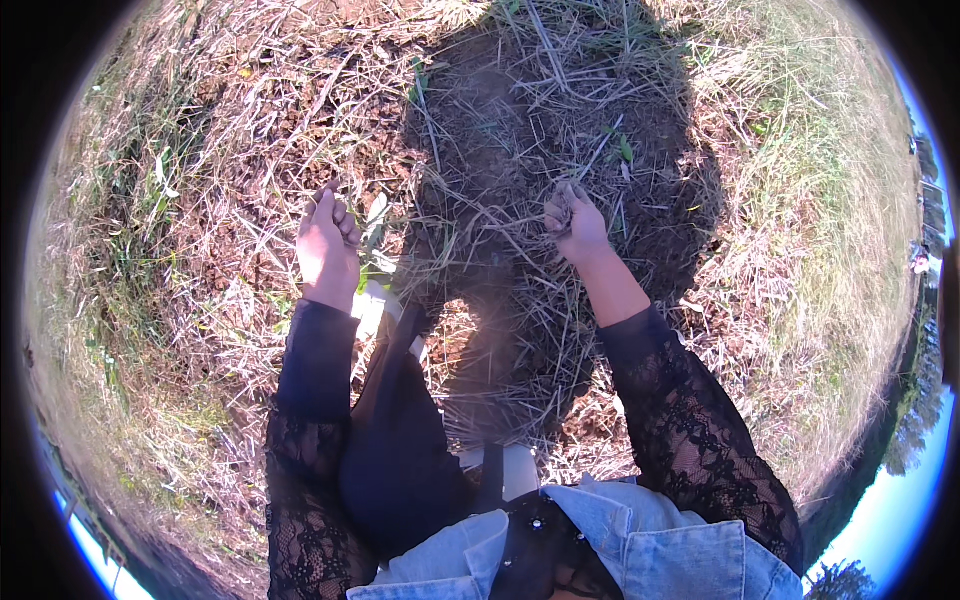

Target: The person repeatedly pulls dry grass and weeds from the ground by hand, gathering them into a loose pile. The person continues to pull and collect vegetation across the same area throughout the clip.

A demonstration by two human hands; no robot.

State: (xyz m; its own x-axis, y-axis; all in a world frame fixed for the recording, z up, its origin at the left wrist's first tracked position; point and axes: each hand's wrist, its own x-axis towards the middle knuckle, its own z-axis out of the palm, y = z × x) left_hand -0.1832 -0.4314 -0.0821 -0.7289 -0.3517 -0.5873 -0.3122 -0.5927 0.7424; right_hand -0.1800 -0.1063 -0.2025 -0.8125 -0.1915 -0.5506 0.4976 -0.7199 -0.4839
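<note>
My left hand (330,229) is held with curled fingers over dry straw and soil, to the left of a broad green leaf (376,219); whether anything lies within its fingers cannot be told. Across from it, my right hand (576,217) is bent inward over shaded ground, its fingertips grey with soil. Thin stalks lie right by those fingers, and it is unclear whether they are held. Between the hands, cut dry grass (487,225) covers dark soil (480,150).
Below the left hand are a white object (375,307) and my dark-clad leg (405,435). Tall dry grass (840,225) stands at the right, greener weeds (135,225) at the left. A distant figure, perhaps a person (919,259), shows at the right rim.
</note>
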